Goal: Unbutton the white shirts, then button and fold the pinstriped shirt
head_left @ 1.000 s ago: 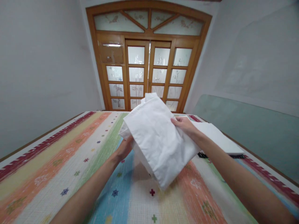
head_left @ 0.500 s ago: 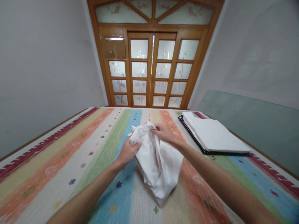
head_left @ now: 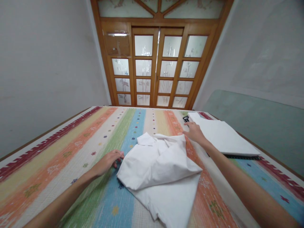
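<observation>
1. So the white cloth [head_left: 161, 167] just went from being bunched up in both hands to lying on the striped desk [head_left: 104, 126], spread wider but still rumpled.
2. Left hand [head_left: 105, 163]: fingers loosely open, right by the cloth's left edge; can't tell if they're touching.
3. Right hand [head_left: 195, 133]: fingers open too, between the cloth and the flat white stack [head_left: 228, 137].
4. Looks like the desk carries its weight now, creases and all.

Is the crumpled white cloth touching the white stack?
Apart. The head view shows striped tablecloth between the crumpled cloth and the stack.
</observation>
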Tool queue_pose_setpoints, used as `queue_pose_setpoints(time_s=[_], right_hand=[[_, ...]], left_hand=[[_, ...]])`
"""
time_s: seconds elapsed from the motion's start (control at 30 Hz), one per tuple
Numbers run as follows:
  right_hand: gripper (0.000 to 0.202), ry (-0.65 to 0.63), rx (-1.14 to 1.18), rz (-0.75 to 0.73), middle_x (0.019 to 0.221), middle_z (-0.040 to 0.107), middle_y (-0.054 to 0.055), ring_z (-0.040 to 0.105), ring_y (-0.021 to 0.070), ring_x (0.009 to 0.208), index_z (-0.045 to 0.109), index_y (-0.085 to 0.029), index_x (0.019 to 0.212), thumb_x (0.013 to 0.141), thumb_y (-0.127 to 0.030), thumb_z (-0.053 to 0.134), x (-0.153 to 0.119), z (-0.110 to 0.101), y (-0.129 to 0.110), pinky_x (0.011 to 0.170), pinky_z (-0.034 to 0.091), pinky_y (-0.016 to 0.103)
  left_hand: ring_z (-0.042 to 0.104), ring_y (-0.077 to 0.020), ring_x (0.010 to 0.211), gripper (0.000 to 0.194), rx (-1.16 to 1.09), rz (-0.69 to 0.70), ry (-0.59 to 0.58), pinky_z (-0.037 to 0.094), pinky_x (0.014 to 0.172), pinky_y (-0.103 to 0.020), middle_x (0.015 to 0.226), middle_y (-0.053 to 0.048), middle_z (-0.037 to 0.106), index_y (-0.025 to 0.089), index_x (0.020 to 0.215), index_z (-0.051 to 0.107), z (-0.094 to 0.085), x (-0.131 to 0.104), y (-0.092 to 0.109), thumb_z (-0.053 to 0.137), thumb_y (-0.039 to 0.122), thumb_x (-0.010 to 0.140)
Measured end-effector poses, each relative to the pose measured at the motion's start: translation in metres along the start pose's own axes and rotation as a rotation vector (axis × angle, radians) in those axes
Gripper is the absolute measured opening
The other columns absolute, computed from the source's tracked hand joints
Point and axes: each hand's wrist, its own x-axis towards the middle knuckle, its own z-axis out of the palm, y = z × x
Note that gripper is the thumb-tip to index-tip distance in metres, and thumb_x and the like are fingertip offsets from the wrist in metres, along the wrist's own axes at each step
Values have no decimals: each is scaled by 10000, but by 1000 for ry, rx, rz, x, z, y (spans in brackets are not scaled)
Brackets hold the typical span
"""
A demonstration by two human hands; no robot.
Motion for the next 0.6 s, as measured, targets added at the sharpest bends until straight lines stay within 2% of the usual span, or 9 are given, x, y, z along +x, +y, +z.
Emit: queue_pose_setpoints(time_s=[0.07, 0.1, 0.17, 0.23, 0.3, 0.37, 0.47, 0.6], right_hand=[[289, 5, 25, -179, 1123, 635, 122, 544, 258, 1114, 630, -160, 1045, 760, -188, 587, -8, 4, -26, 984, 383, 382], [252, -43, 70, -280, 1102, 643, 115, 556, 247, 1090, 635, -159, 1023, 782, -192, 568, -12, 7, -42, 968, 393, 365], [215, -218, 158, -456, 1027, 665, 99, 600, 216, 957, 640, -155, 997, 803, -207, 563, -23, 12, -73, 864, 440, 321], [196, -379, 160, -561, 935, 674, 85, 616, 204, 869, 647, -158, 979, 812, -229, 571, -33, 20, -100, 791, 447, 298], [242, -437, 131, -576, 965, 667, 96, 618, 224, 902, 639, -163, 1033, 828, -273, 569, -39, 32, -118, 797, 442, 309], [311, -465, 114, -515, 1074, 641, 125, 615, 248, 968, 610, -166, 1117, 824, -262, 572, -40, 46, -127, 829, 443, 330], [419, -492, 134, -450, 1205, 589, 162, 602, 263, 1046, 575, -153, 1184, 769, -103, 551, -29, 62, -127, 877, 443, 353], [573, -511, 207, -504, 1215, 611, 112, 573, 219, 1091, 573, -161, 1186, 654, 35, 494, -11, 69, -124, 920, 437, 326]], left_hand=[[592, -198, 775, 410, 102, 51, 108, 482, 563, -251, 932, -86, 655, 162, 849, 704, 1, 18, 6, 592, 535, 721], [595, -197, 779, 392, 134, 73, 141, 479, 568, -250, 942, -81, 659, 170, 890, 699, 3, 28, 8, 610, 505, 706], [598, -192, 780, 409, 174, 119, 179, 474, 578, -248, 954, -78, 660, 176, 975, 677, 10, 49, 11, 635, 454, 678], [592, -175, 743, 477, 183, 133, 158, 460, 563, -240, 960, -79, 654, 162, 1055, 643, 19, 71, 11, 655, 410, 648], [585, -163, 693, 513, 126, 78, 113, 444, 537, -235, 927, -81, 655, 132, 1097, 609, 28, 92, 11, 636, 403, 662], [572, -158, 646, 481, 92, 3, 108, 418, 523, -233, 820, -68, 655, 108, 1059, 614, 37, 109, 10, 596, 430, 701], [557, -160, 636, 415, 159, 4, 138, 375, 525, -227, 717, -45, 641, 107, 906, 652, 45, 123, 12, 631, 453, 677], [488, -137, 568, 326, 301, 61, 46, 305, 502, -221, 579, 0, 559, 125, 637, 616, 50, 127, 22, 647, 449, 628]])
